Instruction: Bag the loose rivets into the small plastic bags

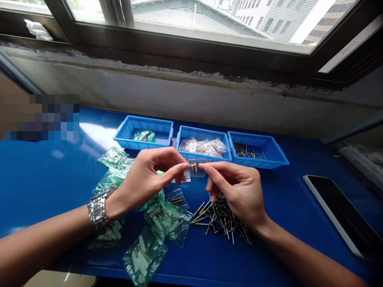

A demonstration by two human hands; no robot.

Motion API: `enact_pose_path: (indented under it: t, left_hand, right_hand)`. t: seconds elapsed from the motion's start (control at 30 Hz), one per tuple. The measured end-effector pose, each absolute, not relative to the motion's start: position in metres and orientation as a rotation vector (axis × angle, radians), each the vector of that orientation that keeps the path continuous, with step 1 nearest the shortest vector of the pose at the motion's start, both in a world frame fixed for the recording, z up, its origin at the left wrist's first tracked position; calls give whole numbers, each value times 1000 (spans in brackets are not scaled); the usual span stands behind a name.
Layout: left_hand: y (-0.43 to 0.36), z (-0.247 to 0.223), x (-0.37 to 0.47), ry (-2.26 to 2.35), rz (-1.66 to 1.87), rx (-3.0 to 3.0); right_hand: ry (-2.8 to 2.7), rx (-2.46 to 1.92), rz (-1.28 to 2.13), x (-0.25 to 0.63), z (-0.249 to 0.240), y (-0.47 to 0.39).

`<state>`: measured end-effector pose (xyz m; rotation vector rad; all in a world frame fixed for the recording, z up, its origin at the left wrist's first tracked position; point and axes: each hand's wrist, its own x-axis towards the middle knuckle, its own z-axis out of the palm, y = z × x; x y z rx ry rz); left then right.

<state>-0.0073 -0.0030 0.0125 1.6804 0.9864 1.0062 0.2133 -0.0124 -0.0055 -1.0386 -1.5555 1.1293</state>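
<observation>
Between both hands, above the blue table, a small clear bag (194,168) with a few brass-coloured pieces is stretched. My left hand (149,173), with a metal watch at the wrist, pinches its left edge. The right edge is pinched by my right hand (239,189). Below my right hand lies a pile of rivets (220,221) with thin shanks, partly hidden by that hand. Green-tinted plastic bags (145,253) holding pale pieces lie under and beside my left hand. Near them is a clear bag with long screws (177,199).
Three blue bins stand in a row behind the hands: the left bin (119,137) holds a green bag, the middle bin (206,131) clear bags, the right bin (269,161) rivets. A tablet-like device (344,215) lies at right. A window frame (209,46) rises behind.
</observation>
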Motion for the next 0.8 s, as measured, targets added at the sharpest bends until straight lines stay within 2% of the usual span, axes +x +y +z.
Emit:
enact_pose_path:
  t: [0.37, 0.63, 0.8]
  left_hand:
    - [-3, 6, -9, 982, 1175, 1890]
    - [-4, 10, -7, 1030, 986, 1867]
    - [-2, 11, -7, 1052, 1079, 1815]
  right_hand:
    - [-1571, -1042, 960, 214, -5, -11]
    - [-1643, -992, 1291, 215, -2, -11]
    - [-1424, -944, 1424, 221, -5, -1]
